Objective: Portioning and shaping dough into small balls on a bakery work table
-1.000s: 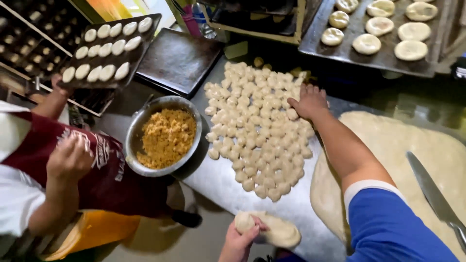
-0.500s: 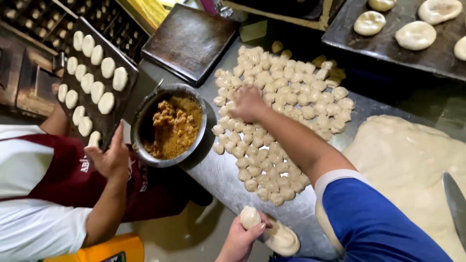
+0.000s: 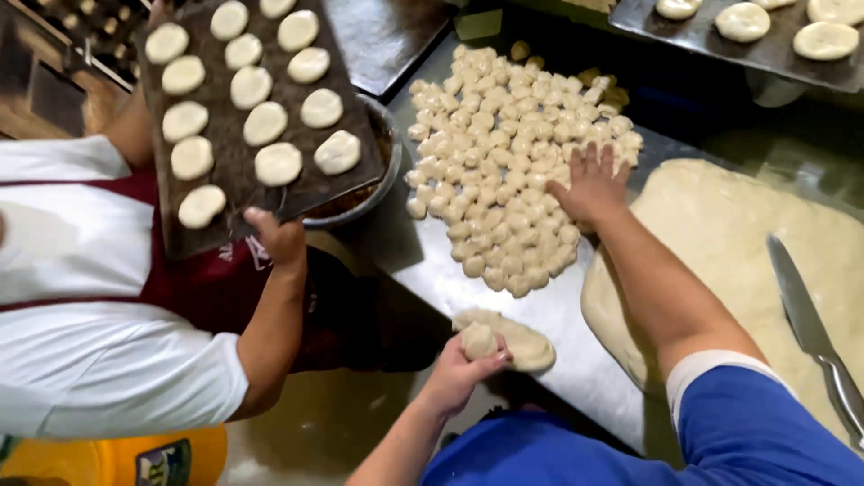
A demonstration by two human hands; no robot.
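My left hand [image 3: 457, 371] is closed around a small dough ball [image 3: 479, 340] at the near edge of the steel table [image 3: 423, 261]. It is pressed against a flattened dough piece [image 3: 531, 349]. My right hand [image 3: 589, 184] lies palm down, fingers spread, on the right side of a heap of several small dough pieces [image 3: 495, 135]. It holds nothing that I can see.
A co-worker in a white shirt and maroon apron holds a dark tray [image 3: 236, 184] of flattened dough rounds over a metal bowl [image 3: 382, 189], one hand [image 3: 279, 236] on its near edge. A large dough sheet [image 3: 720, 234] with a knife [image 3: 810, 324] lies at the right. More trays [image 3: 774, 56] stand behind.
The co-worker has lifted the tray of rounds over the bowl. My right hand has slid from the heap's left to its right side. My left hand still holds the dough ball.
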